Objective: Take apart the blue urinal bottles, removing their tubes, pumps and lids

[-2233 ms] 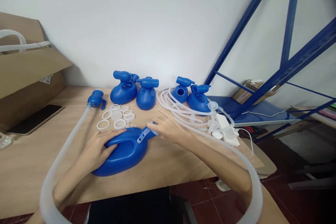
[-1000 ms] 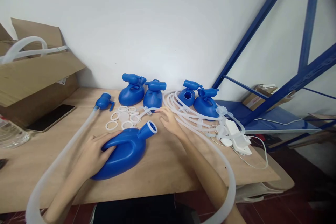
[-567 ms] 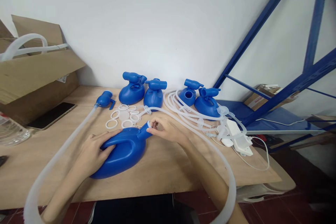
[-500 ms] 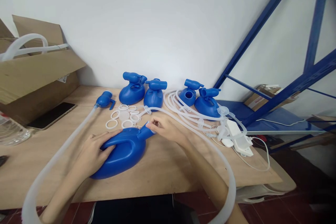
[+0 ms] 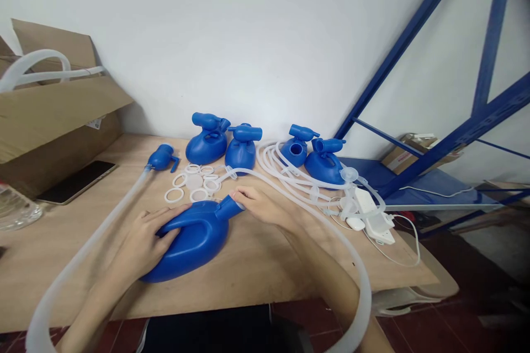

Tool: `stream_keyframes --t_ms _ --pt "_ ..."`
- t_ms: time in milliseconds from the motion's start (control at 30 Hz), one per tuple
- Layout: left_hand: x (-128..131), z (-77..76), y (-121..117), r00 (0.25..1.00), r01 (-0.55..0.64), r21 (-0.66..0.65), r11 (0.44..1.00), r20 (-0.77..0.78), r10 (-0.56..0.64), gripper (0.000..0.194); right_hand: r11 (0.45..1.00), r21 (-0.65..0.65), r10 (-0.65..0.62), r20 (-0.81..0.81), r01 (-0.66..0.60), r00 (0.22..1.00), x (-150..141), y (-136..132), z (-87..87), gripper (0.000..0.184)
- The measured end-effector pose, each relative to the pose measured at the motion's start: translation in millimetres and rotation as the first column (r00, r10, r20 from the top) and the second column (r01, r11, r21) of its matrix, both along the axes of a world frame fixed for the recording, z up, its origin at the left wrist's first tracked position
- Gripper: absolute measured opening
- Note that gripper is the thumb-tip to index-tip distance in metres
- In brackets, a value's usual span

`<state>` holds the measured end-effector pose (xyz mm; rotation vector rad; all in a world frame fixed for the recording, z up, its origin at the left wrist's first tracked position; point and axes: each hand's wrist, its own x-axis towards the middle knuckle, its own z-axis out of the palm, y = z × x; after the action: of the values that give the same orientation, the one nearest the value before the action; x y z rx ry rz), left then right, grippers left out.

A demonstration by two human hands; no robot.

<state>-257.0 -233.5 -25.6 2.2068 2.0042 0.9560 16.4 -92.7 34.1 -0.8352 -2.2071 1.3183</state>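
A blue plastic urinal bottle (image 5: 190, 248) lies on its side on the wooden table, its neck pointing right and upward. My left hand (image 5: 149, 234) grips it by the handle, thumb through the opening and fingers over the top. At the mouth of the neck, my right hand (image 5: 254, 204) pinches the rim with thumb and curled fingers. A bit of white shows at that rim, too small to make out. Just behind the bottle lie several white sealing rings (image 5: 174, 195). A blue spout cap (image 5: 160, 158) with a translucent hose (image 5: 105, 218) attached rests to the left.
Several more urinal bottles (image 5: 206, 147) with blue caps stand along the wall. Coiled hoses (image 5: 271, 162) and a white power strip (image 5: 375, 220) are at right. On the left are a cardboard box (image 5: 62, 105), a phone (image 5: 77, 182) and a clear container (image 5: 19, 212). A blue shelf frame (image 5: 397, 60) rises at right.
The view has shifted slightly, so things appear a little further left. My right fingers have shifted at the bottle's mouth; my left hand keeps its hold on the handle.
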Motion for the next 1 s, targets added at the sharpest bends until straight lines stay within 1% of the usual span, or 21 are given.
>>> stream_keyframes --t_ms 167,300,367,467,533,600,667,733,867,933,1000 --pt "2 0.7 -1 1.0 0.0 0.026 1.0 0.019 -0.001 0.047 1.0 -0.009 0.026 -0.053 -0.026 0.998 -2 5 -0.2 0.035" --pt "5 2.5 -2 1.0 0.007 0.027 1.0 0.027 -0.008 0.046 0.999 -0.039 -0.032 -0.052 0.03 0.998 -5 6 -4.8 0.031" --pt "6 1.6 -2 1.0 -0.001 0.035 0.999 0.025 0.0 0.046 0.999 -0.037 -0.03 -0.057 0.028 0.998 -5 6 -6.4 0.033" --pt "6 -1.0 -2 1.0 -0.014 0.046 0.999 0.013 0.013 0.046 1.0 -0.008 -0.001 -0.054 0.0 0.999 -3 4 -7.6 0.042" --pt "6 -2.1 -2 1.0 -0.021 0.04 0.999 0.0 0.021 0.047 0.999 0.012 -0.03 -0.059 0.031 0.998 -2 2 -8.8 0.045" --pt "7 -1.8 -3 0.999 -0.039 0.038 0.999 -0.014 0.04 0.047 0.996 0.023 -0.083 -0.067 0.085 0.994 -2 0 -10.0 0.045" --pt "10 -0.5 -3 0.998 -0.061 0.038 0.997 -0.028 0.062 0.047 0.993 0.008 -0.113 -0.059 0.114 0.992 -3 -1 -9.5 0.042" --pt "15 0.9 -5 0.995 -0.089 0.029 0.996 -0.049 0.09 0.049 0.993 -0.006 -0.115 -0.047 0.115 0.992 -4 0 -6.5 0.042" --pt "31 0.3 -11 0.975 -0.19 0.014 0.982 -0.119 0.19 0.054 0.993 0.02 -0.113 -0.018 0.113 0.993 -10 5 -0.5 0.044" --pt "37 -2.0 -15 0.964 -0.221 0.033 0.975 -0.141 0.224 0.055 0.991 -0.004 -0.133 0.0 0.133 0.991 -15 8 -2.6 0.041" --pt "40 -4.4 -17 0.96 -0.226 0.062 0.972 -0.155 0.233 0.054 0.989 -0.031 -0.141 -0.001 0.141 0.99 -21 11 -7.7 0.038"
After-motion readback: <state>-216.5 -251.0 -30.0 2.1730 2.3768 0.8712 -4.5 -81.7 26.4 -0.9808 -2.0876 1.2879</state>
